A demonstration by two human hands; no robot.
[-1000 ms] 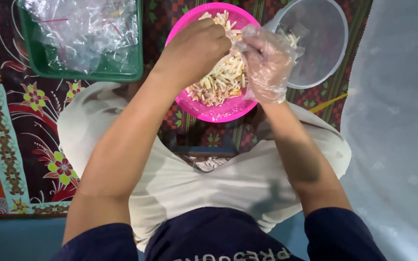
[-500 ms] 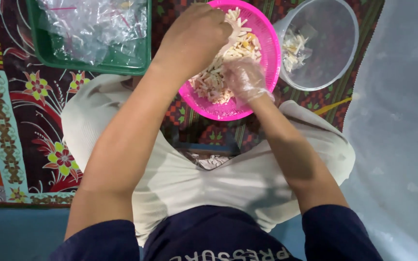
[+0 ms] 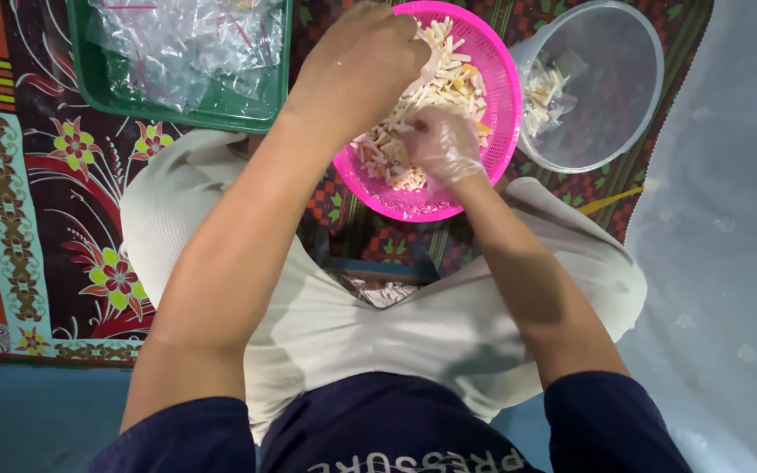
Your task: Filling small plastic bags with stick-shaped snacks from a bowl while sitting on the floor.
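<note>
Pale strips (image 3: pixel 431 83) in the pink basket (image 3: pixel 501 105) wanted gentle gathering; gloved right hand (image 3: pixel 442 144) pinched some; left hand (image 3: pixel 363 61) lay curled, grip hidden.

A round pink basket (image 3: pixel 492 105) with little holes sits on the flowery mat (image 3: pixel 54 219), near its far edge, just in front of the person's knees. It is full of small pale sticks of cut food (image 3: pixel 435 83), with a few orange bits mixed in. The sticks lie in a loose heap, pointing every way.
</note>
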